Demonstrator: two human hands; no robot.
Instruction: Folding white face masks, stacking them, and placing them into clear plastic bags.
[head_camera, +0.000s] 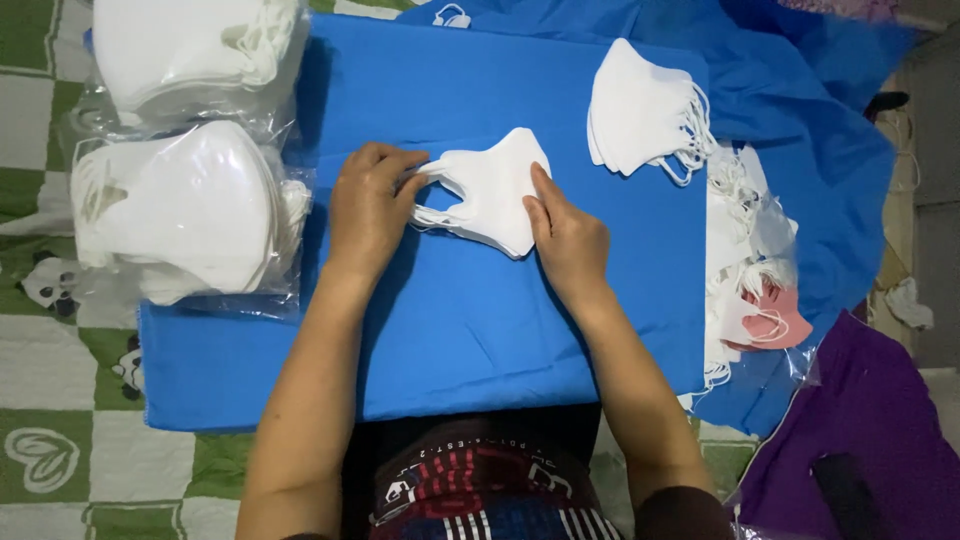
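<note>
At the centre of the frame, on the blue cloth sheet, the left hand pinches the ear loops of a white folded fabric mask stack while the right hand presses it flat with open fingers, seemingly squaring it up.

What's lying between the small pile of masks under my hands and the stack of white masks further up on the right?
In the head view, only bare blue cloth lies between the held masks and the stack of white masks.
</note>
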